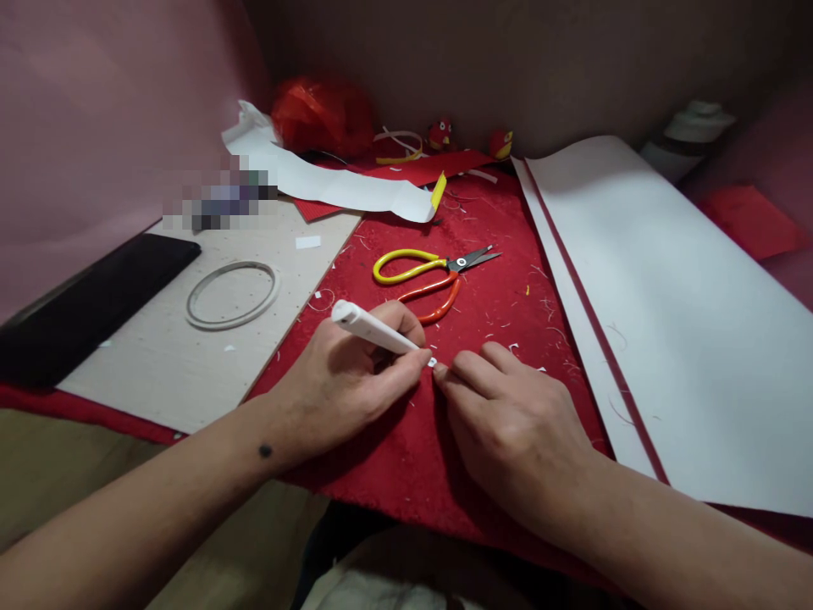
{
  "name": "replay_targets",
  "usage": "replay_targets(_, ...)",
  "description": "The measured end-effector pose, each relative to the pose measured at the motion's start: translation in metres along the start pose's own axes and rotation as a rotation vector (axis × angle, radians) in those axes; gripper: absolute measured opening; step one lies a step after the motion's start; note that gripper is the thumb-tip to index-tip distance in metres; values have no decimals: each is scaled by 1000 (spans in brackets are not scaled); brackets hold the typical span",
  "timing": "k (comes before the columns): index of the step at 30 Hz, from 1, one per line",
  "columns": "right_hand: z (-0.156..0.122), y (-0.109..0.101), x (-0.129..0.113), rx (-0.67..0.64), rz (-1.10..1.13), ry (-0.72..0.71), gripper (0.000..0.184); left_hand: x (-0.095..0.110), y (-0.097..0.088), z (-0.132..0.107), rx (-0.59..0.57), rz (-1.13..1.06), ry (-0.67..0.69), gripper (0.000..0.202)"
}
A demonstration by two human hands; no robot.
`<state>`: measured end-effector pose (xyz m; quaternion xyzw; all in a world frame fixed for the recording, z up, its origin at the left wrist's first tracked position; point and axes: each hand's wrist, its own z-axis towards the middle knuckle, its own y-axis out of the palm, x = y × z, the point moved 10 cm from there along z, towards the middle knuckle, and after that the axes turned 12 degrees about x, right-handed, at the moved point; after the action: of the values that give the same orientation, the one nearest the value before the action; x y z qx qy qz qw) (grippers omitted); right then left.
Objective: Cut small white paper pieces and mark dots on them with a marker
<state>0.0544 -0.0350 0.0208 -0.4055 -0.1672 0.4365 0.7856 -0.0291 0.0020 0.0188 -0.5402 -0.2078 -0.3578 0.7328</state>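
My left hand (356,364) is closed around a thick white pen-shaped tool (374,328), which slants down to the right. The tool's tip is hidden by my fingers. A tiny white piece (432,362), too small to name, shows between the fingertips of both hands. My right hand (508,411) rests just to the right, fingers curled and pressed together, the index fingertip at that piece. Whatever those fingers pinch is hidden. Just beyond my hands lie scissors (461,263) with one yellow and one orange handle, blades apart, on the red cloth (501,313).
A pale board (158,381) on the left bears a white ring (233,294) and a black flat object (95,305). Large white sheets (686,305) cover the right side. Behind are a white paper strip (343,186), a red plastic bag (323,114) and small figurines (439,133). Scraps litter the cloth.
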Motion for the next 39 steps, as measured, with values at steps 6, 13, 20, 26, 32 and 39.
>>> replay_targets(6,0,-1,-1,10,-3,-5,23,-3,-6,-1,50,9,-26,10)
replay_targets(13,0,-2,-1,17,-7,-3,23,-2,-4,0,47,4,-19,10)
replay_targets(20,0,-1,-1,5,-9,-8,23,-5,-10,-1,87,7,-62,10)
replay_targets(26,0,-2,-1,8,-8,-5,22,-2,-3,0,36,8,-33,10)
replay_targets(32,-1,-2,0,5,-21,2,20,-3,-11,-1,87,24,-50,10)
replay_targets(39,-1,-3,-1,30,-49,4,18,-1,-18,-1,157,22,-44,12)
